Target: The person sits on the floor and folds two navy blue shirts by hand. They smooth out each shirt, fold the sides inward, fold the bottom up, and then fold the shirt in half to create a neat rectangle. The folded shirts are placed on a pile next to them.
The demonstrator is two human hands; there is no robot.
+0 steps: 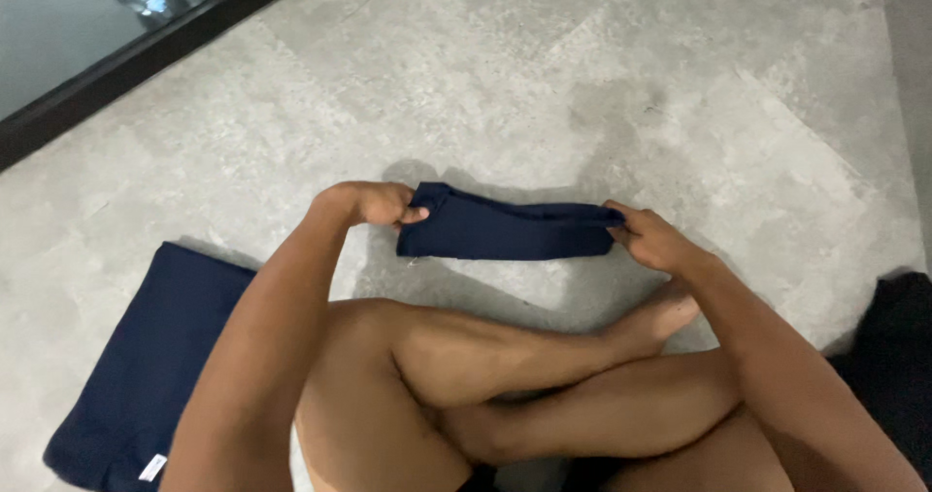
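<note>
I hold a small folded navy garment (505, 230) stretched between both hands just above the grey stone floor (582, 84). My left hand (374, 203) pinches its left end, thumb on top. My right hand (652, 238) grips its right end. The cloth hangs as a flat narrow band in front of my crossed bare legs (505, 376).
A larger folded navy cloth (136, 376) with a small white label lies on the floor at my left. A black fabric item (898, 356) sits at the right edge. A dark frame with glass (116, 55) runs along the upper left.
</note>
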